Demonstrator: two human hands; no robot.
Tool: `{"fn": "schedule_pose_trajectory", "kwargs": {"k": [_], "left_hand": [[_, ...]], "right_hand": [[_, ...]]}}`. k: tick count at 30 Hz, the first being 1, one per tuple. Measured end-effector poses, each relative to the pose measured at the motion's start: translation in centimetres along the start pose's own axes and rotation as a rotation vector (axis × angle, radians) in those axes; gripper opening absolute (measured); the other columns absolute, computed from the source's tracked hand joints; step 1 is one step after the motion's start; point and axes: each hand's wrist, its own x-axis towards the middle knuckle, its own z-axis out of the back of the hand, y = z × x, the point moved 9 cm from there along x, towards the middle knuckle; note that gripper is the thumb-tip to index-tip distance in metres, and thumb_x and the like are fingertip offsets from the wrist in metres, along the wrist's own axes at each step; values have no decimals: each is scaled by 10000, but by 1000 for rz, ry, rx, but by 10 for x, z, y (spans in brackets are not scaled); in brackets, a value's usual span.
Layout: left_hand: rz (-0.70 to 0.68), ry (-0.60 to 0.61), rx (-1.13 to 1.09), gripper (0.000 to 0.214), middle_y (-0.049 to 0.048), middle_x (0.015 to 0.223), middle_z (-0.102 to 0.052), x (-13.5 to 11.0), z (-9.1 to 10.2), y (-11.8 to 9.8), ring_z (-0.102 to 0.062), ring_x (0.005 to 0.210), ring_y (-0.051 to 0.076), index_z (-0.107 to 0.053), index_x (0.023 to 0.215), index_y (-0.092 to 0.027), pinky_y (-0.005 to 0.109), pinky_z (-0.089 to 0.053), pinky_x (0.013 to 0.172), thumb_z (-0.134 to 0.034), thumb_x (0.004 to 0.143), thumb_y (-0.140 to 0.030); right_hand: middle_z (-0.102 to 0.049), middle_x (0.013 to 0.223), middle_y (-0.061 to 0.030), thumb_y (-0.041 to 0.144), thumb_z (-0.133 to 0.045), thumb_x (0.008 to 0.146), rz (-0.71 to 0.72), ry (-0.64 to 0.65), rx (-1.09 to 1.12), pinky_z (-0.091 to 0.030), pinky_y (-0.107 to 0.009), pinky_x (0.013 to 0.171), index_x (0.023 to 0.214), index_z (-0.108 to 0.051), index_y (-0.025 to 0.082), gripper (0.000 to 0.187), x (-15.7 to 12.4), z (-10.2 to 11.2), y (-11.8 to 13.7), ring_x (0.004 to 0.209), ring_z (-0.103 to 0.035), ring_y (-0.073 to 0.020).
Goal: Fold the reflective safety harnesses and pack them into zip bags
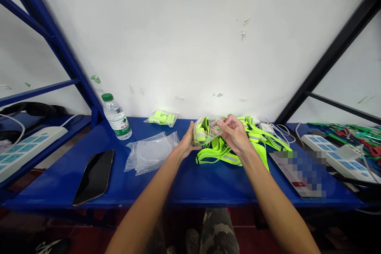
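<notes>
Between my hands is a clear plastic bag (202, 131) with a folded neon-yellow reflective strap inside. My left hand (187, 142) grips the bag's left side. The fingers of my right hand (234, 133) pinch its right end. Below and behind the bag lie loose neon-yellow reflective straps (232, 158) with grey stripes, spreading to the right. Farther back, against the wall, rests a bagged reflective strap (162, 118). Flat clear plastic bags (150, 152) are spread on the blue table (190, 190), left of my left forearm.
A water bottle (117, 117) with a green cap stands at the back left. Nearer lies a black phone (94, 176). On the right are a tablet-like flat item (293, 170), partly blurred out, a white power strip (336, 156) and cables. Another power strip (31, 149) lies far left.
</notes>
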Motion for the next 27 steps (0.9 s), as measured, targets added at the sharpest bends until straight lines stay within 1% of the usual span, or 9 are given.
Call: {"fn": "schedule_pose_trajectory", "kwargs": {"k": [2, 7, 12, 16, 19, 21, 24, 26, 27], "left_hand": [[41, 24, -90, 723, 112, 1046, -665, -4, 0, 0, -660, 810, 207, -540, 1169, -196, 331, -536, 662, -265, 845, -781], [-336, -551, 196, 464, 31, 810, -596, -32, 50, -51, -566, 772, 163, -531, 841, -196, 263, -474, 666, -416, 900, -641], [-509, -733, 430, 403, -18, 706, -477, -68, 58, -88, -469, 685, 130, -431, 751, -216, 247, -400, 649, -329, 974, -535], [-478, -924, 489, 367, -22, 643, -425, -105, 123, -102, -419, 618, 141, -410, 725, -217, 262, -359, 600, -346, 967, -485], [-234, -1005, 906, 418, 21, 647, -495, -123, 172, -106, -528, 700, 212, -449, 725, -211, 320, -425, 669, -366, 937, -561], [-110, -1024, 1107, 482, 122, 845, -618, -132, 186, -108, -592, 886, 329, -538, 913, -170, 443, -471, 748, -376, 913, -624], [-378, -993, 1269, 560, 253, 1272, -544, -133, 141, -131, -479, 1230, 395, -476, 1242, -80, 553, -400, 994, -429, 929, -542], [-517, -730, 1079, 563, 208, 1320, -541, -112, 94, -134, -482, 1260, 327, -478, 1291, -107, 480, -368, 1078, -477, 920, -530], [-466, -570, 896, 589, 181, 1323, -557, -95, 74, -128, -528, 1219, 297, -478, 1315, -136, 444, -418, 1040, -511, 900, -553]], "right_hand": [[-615, 894, -4, 427, -750, 726, 104, -43, -132, -560, -371, 792, 742, -436, 240, 366, -6, 5, 18, 912, -666, -195], [-469, 1446, -110, 422, -696, 787, 256, 101, -782, -392, -462, 1082, 781, -624, 212, 222, -24, -13, 44, 1306, -481, -299], [-689, 1126, -89, 438, -664, 811, 81, 348, -675, -445, -445, 1037, 630, -681, 221, 282, -29, -35, 20, 1182, -583, -301], [-711, 852, -94, 387, -754, 700, -77, -18, -256, -549, -413, 858, 537, -644, 221, 258, -16, 14, 11, 938, -670, -266], [-666, 703, -29, 339, -797, 597, -107, -356, 13, -580, -351, 626, 633, -665, 192, 201, -11, 63, 8, 668, -645, -195], [-634, 646, 13, 329, -810, 580, -88, -465, 64, -567, -307, 550, 642, -639, 186, 231, -9, 79, 8, 587, -606, -154], [-596, 612, 44, 370, -813, 621, -33, -480, 47, -535, -248, 500, 608, -569, 192, 302, -5, 78, 10, 529, -555, -109], [-582, 621, 52, 404, -810, 651, 12, -426, 15, -502, -221, 473, 609, -529, 201, 349, -3, 64, 13, 516, -531, -94], [-584, 637, 52, 418, -807, 666, 35, -381, -8, -488, -214, 466, 629, -526, 206, 354, -2, 54, 16, 522, -530, -93]]}}
